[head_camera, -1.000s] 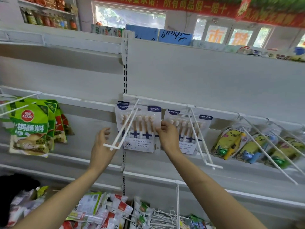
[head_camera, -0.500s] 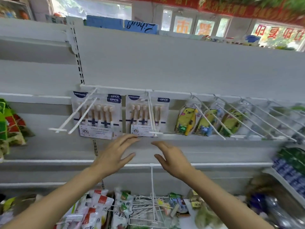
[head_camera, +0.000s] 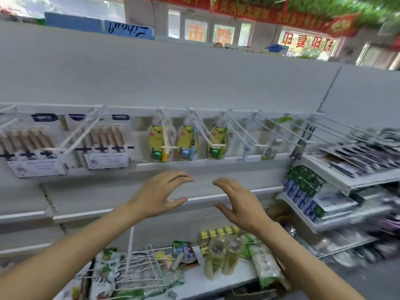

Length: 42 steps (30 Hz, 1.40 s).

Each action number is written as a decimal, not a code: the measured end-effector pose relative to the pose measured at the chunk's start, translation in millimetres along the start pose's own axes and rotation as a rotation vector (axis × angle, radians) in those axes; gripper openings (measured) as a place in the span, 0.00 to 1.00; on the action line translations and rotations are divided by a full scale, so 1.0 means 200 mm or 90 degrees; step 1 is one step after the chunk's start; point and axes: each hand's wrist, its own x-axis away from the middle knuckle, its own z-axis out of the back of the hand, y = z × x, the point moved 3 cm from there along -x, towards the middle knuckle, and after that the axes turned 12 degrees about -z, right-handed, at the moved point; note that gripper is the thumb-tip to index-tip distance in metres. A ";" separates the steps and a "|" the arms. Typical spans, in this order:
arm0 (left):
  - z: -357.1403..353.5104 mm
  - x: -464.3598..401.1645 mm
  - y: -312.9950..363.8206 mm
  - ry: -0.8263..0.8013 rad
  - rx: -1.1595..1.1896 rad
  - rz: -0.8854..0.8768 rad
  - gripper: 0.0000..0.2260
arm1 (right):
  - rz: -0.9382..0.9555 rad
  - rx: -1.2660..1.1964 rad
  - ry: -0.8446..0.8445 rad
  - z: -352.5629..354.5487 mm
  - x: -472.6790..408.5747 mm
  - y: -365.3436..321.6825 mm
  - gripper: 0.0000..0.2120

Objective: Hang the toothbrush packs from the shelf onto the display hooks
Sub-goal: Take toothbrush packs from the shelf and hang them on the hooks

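Note:
Two white multi-brush toothbrush packs hang from white display hooks at the left: one (head_camera: 32,146) at the frame edge, a second (head_camera: 106,141) beside it. Right of them hang three yellow cartoon toothbrush packs (head_camera: 159,144), (head_camera: 187,142), (head_camera: 217,142). Several bare hooks (head_camera: 272,131) jut out further right. My left hand (head_camera: 157,194) and my right hand (head_camera: 237,202) hover side by side below the yellow packs, in front of a bare shelf edge, fingers spread and curved, holding nothing.
A slanted rack at the right holds dark flat packs (head_camera: 355,156) and green and blue boxes (head_camera: 303,187). Below my arms lie snack bags (head_camera: 106,271), a loose pile of white wire hooks (head_camera: 147,269), clear bottles (head_camera: 223,256) and a yellow box (head_camera: 218,233).
My view has swung right, so the white packs slid to the left edge. Both hands came off the white packs, dropped below the hook rail and moved right under the yellow packs.

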 end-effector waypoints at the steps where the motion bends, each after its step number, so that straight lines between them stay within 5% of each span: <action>1: -0.05 -0.08 0.07 -0.001 0.003 -0.002 0.22 | -0.003 -0.001 0.002 0.05 0.04 0.10 0.26; 16: -0.69 -1.27 0.83 0.006 0.074 -0.090 0.24 | -0.119 0.051 0.026 0.66 0.57 1.40 0.28; 34: -1.63 -2.62 0.85 -0.031 0.143 -0.163 0.27 | -0.234 0.106 0.020 0.93 0.35 2.82 0.29; 42: -1.98 -2.99 0.80 -0.114 0.096 -0.048 0.29 | -0.251 0.074 0.005 0.95 0.17 3.41 0.29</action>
